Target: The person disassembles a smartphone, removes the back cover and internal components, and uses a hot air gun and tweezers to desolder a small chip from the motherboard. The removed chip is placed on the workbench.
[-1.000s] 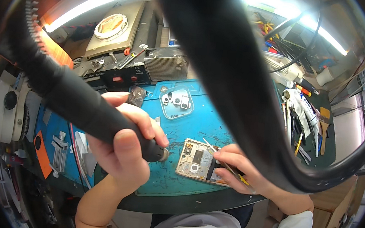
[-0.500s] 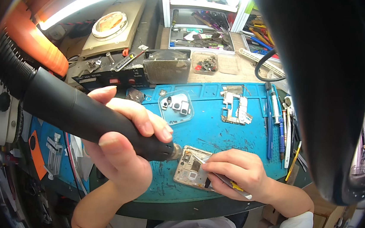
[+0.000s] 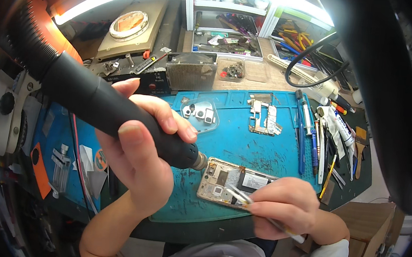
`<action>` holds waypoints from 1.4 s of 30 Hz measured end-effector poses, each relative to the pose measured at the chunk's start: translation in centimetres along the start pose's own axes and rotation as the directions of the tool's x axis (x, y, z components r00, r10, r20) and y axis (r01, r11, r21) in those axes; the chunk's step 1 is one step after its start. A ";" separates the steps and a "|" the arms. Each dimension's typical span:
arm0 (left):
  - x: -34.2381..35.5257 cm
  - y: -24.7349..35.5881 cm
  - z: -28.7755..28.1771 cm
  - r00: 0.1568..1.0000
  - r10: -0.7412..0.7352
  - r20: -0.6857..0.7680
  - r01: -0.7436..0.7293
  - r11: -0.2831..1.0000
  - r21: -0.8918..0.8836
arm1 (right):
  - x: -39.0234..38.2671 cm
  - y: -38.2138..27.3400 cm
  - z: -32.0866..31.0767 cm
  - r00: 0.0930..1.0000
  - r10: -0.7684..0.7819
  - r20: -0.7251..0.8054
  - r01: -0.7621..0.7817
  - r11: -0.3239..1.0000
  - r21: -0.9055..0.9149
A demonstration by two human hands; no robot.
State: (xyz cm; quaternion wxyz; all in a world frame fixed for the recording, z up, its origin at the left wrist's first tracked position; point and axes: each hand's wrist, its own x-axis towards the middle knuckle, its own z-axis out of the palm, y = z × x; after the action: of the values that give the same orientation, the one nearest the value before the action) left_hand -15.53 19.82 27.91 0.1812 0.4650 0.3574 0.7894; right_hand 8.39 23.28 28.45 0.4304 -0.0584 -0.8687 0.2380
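My left hand is closed around the black handle of a hot air gun. Its metal nozzle points at the upper left corner of an opened phone body lying on the blue mat. In my right hand is a pair of metal tweezers, pinched between thumb and fingers. The tweezer tips are over the middle of the phone, slightly apart; whether they touch it I cannot tell. A white-labelled battery shows inside the phone, partly covered by my right hand.
Beyond the phone, a clear dish holds small camera modules. A bare phone circuit board lies farther right on the blue mat. Pens, syringes and brushes line the right side. A dark arm-like shape blocks the upper right.
My right hand and the tweezers have moved right across the phone, uncovering more of its inside. The hot air gun still points at the phone's corner. The whole view has shifted slightly.
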 end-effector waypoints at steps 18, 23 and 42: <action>-0.1 0.1 0.8 1.000 -0.003 0.000 0.003 1.000 0.012 | 0.9 0.7 1.9 0.927 0.305 0.216 -0.289 0.952 -0.104; -0.2 -0.1 0.8 1.000 -0.013 -0.004 0.013 1.000 -0.005 | 1.1 0.7 2.0 0.924 0.310 0.222 -0.293 0.950 -0.107; -0.3 0.0 1.0 0.998 -0.008 0.059 0.008 1.000 0.002 | 3.1 -1.8 2.5 0.854 0.401 0.331 -0.292 0.897 -0.332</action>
State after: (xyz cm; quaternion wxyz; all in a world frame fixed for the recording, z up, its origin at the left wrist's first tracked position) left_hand -14.53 20.05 28.04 0.1942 0.4868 0.3546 0.7743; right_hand 4.69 21.71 30.24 0.1859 -0.2247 -0.9357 0.1985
